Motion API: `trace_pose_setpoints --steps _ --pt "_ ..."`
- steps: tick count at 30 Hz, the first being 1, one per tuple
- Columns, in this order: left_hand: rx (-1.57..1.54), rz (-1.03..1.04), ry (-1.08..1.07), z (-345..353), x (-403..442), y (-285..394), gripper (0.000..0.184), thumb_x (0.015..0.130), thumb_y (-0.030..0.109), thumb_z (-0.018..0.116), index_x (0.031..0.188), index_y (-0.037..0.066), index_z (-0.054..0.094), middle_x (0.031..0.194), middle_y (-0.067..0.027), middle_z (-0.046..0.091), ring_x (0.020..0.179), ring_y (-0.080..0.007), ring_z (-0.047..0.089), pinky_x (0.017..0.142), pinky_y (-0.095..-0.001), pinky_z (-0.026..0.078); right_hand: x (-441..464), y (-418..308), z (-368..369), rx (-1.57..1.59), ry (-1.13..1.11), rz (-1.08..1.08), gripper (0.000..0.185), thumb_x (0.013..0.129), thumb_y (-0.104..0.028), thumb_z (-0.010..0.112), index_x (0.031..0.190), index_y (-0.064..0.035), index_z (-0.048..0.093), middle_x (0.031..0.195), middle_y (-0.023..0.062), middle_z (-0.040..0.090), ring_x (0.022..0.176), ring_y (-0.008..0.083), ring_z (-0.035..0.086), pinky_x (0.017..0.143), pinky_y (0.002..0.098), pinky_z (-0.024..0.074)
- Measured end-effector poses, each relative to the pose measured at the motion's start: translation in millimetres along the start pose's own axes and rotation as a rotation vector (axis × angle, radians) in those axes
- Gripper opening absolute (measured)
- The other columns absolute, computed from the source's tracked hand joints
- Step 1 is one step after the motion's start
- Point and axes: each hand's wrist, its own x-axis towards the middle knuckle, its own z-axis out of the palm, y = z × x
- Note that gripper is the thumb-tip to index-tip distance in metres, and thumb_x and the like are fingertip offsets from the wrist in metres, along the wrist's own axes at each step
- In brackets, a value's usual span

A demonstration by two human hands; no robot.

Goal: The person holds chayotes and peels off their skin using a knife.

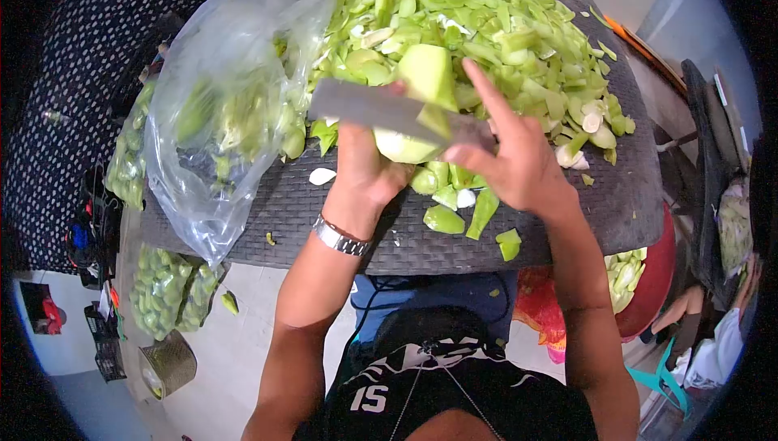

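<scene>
My left hand (369, 167), below a wristwatch (340, 236), is wrapped round a peeled, pale green fruit that looks like a green mango (425, 72). Across the front of the fruit lies the broad blade of a knife (365, 109), slightly blurred by motion. My right hand (523, 157) grips the knife at its right end, with the index finger stretched out upward. A green slice sits against the blade. Cut green pieces (444, 220) and a white seed (322, 176) lie on the dark woven tabletop (324, 234) just under my hands.
A large heap of green slices (510, 44) covers the back of the table. To the left lies a clear plastic bag (235, 109) with green fruit. Filled bags (162, 291) and a basket (168, 366) stand on the floor; a red basin (652, 279) is at lower right.
</scene>
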Motion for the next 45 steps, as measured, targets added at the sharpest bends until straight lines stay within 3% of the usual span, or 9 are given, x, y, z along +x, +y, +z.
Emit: trace_pose_setpoints --steps 4,6,9,16,21,30,34,38,45 --pt "0.014 0.005 -0.037 -17.9 7.0 -5.0 0.033 0.101 0.033 0.062 0.123 0.009 0.063 0.118 -0.0145 0.068 0.106 -0.0307 0.069 0.094 -0.0483 0.058 1.9 6.7 8.4 -0.123 0.102 -0.250 0.095 0.091 -0.055 0.073 0.158 -0.0007 0.035 0.078 0.0213 0.066 0.064 0.0219 0.062 0.067 0.0349 0.0515" --pt "0.018 0.015 -0.016 -14.1 0.0 -5.2 0.035 0.100 0.034 0.062 0.123 0.007 0.063 0.117 -0.0159 0.068 0.105 -0.0328 0.070 0.089 -0.0502 0.060 -1.8 -7.3 -4.4 -0.112 -0.020 -0.075 0.094 0.091 -0.055 0.073 0.159 -0.0020 0.035 0.073 0.0208 0.061 0.064 0.0203 0.057 0.069 0.0360 0.0497" --pt "0.123 -0.061 -0.122 -4.5 -7.2 0.8 0.049 0.096 0.038 0.059 0.130 0.002 0.059 0.121 -0.0183 0.068 0.103 -0.0371 0.070 0.081 -0.0544 0.061 2.7 -11.8 -20.7 -0.142 -0.089 0.089 0.089 0.092 -0.052 0.073 0.154 0.0014 0.039 0.089 0.0310 0.068 0.089 0.0408 0.073 0.081 0.0443 0.0550" --pt "0.159 -0.104 -0.254 4.6 -6.1 6.7 0.060 0.093 0.042 0.058 0.133 -0.001 0.056 0.124 -0.0227 0.067 0.105 -0.0430 0.069 0.076 -0.0576 0.061 9.7 5.6 -32.2 0.082 -0.068 0.346 0.079 0.096 -0.050 0.067 0.153 -0.0008 0.043 0.090 0.0292 0.070 0.089 0.0291 0.074 0.081 0.0428 0.0550" --pt "0.039 0.021 0.031 -10.6 -1.3 -3.6 0.050 0.103 0.048 0.055 0.131 0.006 0.057 0.129 -0.0167 0.063 0.114 -0.0352 0.066 0.096 -0.0558 0.057 -1.0 1.7 3.1 -0.115 0.057 -0.192 0.099 0.090 -0.064 0.068 0.158 -0.0006 0.034 0.116 0.0339 0.067 0.110 0.0330 0.071 0.094 0.0403 0.0519" --pt "0.159 -0.086 -0.255 8.2 -10.4 7.4 0.062 0.091 0.039 0.061 0.136 -0.003 0.055 0.121 -0.0258 0.067 0.098 -0.0458 0.070 0.071 -0.0566 0.062 10.0 10.8 -34.8 -0.160 -0.017 0.269 0.086 0.092 -0.056 0.069 0.153 -0.0011 0.040 0.085 0.0306 0.069 0.082 0.0437 0.072 0.076 0.0484 0.0552" --pt "0.118 -0.075 -0.276 10.9 -9.9 8.6 0.062 0.095 0.041 0.058 0.140 -0.001 0.054 0.127 -0.0252 0.065 0.103 -0.0432 0.069 0.075 -0.0561 0.062 16.8 42.0 -34.7 0.084 0.206 0.416 0.075 0.099 -0.057 0.059 0.147 -0.0009 0.048 0.077 0.0152 0.068 0.065 0.0270 0.067 0.064 0.0414 0.0537" --pt "0.022 -0.035 -0.102 19.7 -10.6 6.0 0.053 0.102 0.040 0.056 0.137 0.000 0.056 0.123 -0.0185 0.069 0.105 -0.0348 0.071 0.085 -0.0540 0.061 12.1 5.5 -49.2 0.549 -0.101 0.697 0.070 0.101 -0.058 0.055 0.142 -0.0010 0.055 0.077 0.0070 0.064 0.055 0.0114 0.050 0.054 0.0276 0.0446" --pt "-0.062 -0.057 -0.116 5.4 -1.2 -0.9 0.057 0.102 0.047 0.052 0.140 0.005 0.057 0.130 -0.0184 0.066 0.115 -0.0343 0.067 0.098 -0.0487 0.057 -1.3 -0.8 9.6 -0.106 0.100 -0.237 0.102 0.084 -0.061 0.077 0.156 -0.0010 0.036 0.085 0.0249 0.070 0.084 0.0355 0.075 0.081 0.0453 0.0585"
